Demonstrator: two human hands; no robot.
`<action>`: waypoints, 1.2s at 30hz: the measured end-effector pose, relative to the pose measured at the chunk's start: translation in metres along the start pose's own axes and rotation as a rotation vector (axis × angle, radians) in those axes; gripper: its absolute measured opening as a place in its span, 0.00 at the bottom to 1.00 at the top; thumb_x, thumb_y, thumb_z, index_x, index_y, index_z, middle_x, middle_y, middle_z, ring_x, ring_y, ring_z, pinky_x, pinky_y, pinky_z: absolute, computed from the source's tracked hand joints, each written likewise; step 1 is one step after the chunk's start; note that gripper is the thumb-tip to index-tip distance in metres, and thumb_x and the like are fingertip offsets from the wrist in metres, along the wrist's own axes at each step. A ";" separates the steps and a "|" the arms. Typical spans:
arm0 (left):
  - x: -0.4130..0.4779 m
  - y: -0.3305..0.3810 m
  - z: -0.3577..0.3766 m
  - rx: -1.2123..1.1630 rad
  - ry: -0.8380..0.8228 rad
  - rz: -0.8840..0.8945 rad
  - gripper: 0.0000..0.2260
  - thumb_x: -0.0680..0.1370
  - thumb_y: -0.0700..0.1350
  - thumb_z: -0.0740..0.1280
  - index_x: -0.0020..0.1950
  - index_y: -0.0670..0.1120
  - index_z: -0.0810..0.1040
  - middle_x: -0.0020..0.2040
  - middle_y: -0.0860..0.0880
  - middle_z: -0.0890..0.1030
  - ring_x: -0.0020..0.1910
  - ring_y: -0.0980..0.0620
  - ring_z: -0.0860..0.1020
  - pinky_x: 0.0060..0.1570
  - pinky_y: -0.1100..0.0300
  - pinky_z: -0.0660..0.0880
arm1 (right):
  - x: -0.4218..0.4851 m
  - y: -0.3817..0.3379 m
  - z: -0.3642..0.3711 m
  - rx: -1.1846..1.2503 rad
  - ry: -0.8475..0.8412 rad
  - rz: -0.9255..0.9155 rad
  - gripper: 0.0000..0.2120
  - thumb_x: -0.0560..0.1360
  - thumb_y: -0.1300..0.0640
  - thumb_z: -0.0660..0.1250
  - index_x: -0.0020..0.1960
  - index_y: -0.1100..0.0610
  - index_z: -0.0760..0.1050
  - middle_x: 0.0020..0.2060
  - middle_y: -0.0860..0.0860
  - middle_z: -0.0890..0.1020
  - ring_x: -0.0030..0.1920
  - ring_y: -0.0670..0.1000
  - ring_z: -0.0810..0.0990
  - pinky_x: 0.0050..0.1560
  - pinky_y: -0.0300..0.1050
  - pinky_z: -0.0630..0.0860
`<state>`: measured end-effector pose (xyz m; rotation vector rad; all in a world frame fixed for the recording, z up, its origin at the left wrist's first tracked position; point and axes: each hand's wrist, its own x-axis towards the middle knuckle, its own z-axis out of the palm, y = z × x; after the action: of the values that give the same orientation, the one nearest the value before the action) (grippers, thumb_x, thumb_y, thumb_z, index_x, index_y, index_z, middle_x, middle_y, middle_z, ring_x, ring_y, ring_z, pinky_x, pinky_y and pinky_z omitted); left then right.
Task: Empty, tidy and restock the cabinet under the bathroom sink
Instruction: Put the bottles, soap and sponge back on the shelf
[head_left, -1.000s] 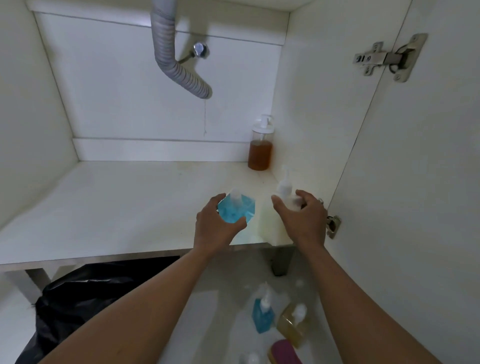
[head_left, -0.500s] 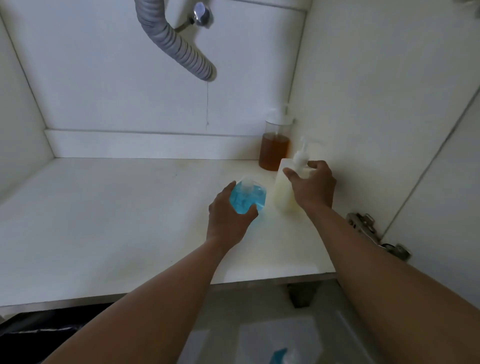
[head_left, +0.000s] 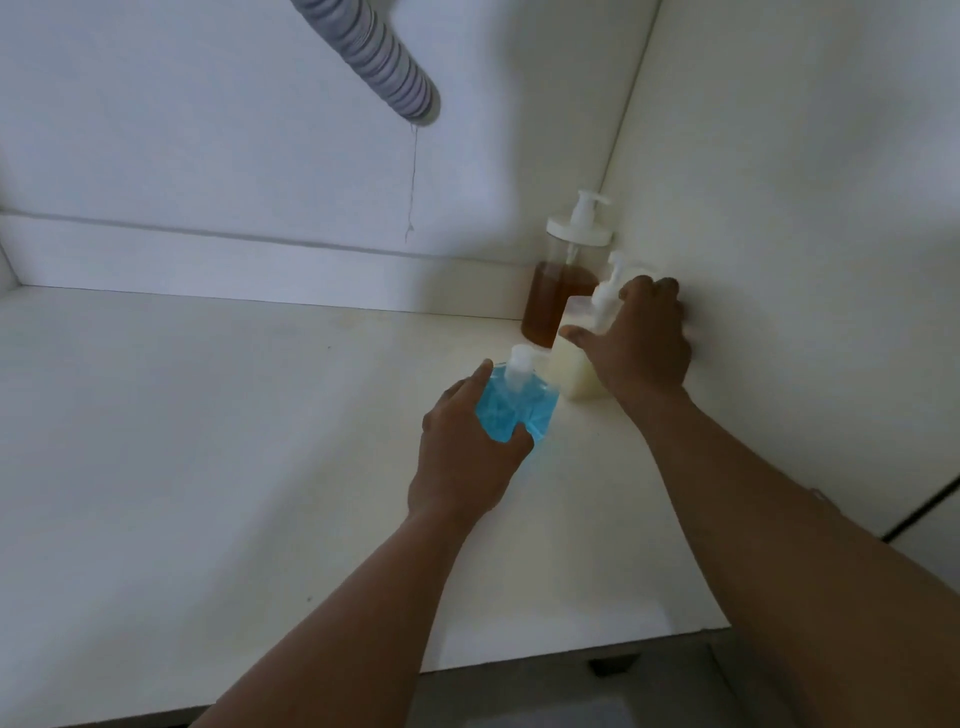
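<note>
Both my arms reach into the white cabinet (head_left: 208, 441). My left hand (head_left: 467, 457) grips a blue liquid pump bottle (head_left: 514, 405), with thumb and fingers curled round its sides, just above or on the shelf floor. My right hand (head_left: 644, 338) holds a cream-coloured pump bottle (head_left: 571, 374) by its top, standing on the shelf near the right wall. Right behind it, in the back right corner, stands an amber liquid dispenser (head_left: 556, 301) with a white pump.
A grey corrugated drain hose (head_left: 374, 57) hangs down from the upper middle, with a thin thread dangling below it. The cabinet's right wall (head_left: 779, 208) is close beside my right hand. The shelf's front edge (head_left: 519, 670) runs across the bottom.
Both hands have moved deeper into the cabinet with their bottles, toward the back right corner. The cream bottle now stands just in front of the amber dispenser. My view has moved closer.
</note>
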<state>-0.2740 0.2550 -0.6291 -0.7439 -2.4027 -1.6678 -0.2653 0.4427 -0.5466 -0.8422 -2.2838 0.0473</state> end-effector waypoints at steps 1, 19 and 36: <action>-0.001 0.001 0.000 0.002 0.005 0.001 0.36 0.72 0.49 0.77 0.77 0.49 0.66 0.70 0.50 0.76 0.67 0.50 0.74 0.69 0.48 0.72 | -0.003 0.000 0.002 -0.011 0.023 -0.080 0.29 0.68 0.40 0.76 0.61 0.55 0.71 0.57 0.55 0.73 0.57 0.56 0.74 0.46 0.52 0.78; -0.001 0.001 0.001 -0.061 0.055 -0.064 0.33 0.69 0.48 0.80 0.71 0.49 0.71 0.62 0.51 0.74 0.57 0.53 0.76 0.59 0.58 0.78 | 0.026 -0.010 0.003 0.222 -0.381 -0.046 0.24 0.77 0.59 0.65 0.73 0.55 0.70 0.69 0.55 0.73 0.65 0.57 0.74 0.61 0.50 0.73; -0.003 -0.001 0.000 -0.042 -0.046 -0.026 0.41 0.65 0.50 0.82 0.75 0.52 0.68 0.53 0.57 0.79 0.55 0.56 0.79 0.57 0.55 0.79 | -0.016 0.004 -0.042 0.283 -0.821 -0.179 0.29 0.60 0.61 0.83 0.58 0.54 0.76 0.52 0.50 0.79 0.52 0.51 0.79 0.53 0.48 0.81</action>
<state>-0.2716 0.2541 -0.6312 -0.7685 -2.4260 -1.7343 -0.2280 0.4285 -0.5251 -0.5073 -2.9925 0.7374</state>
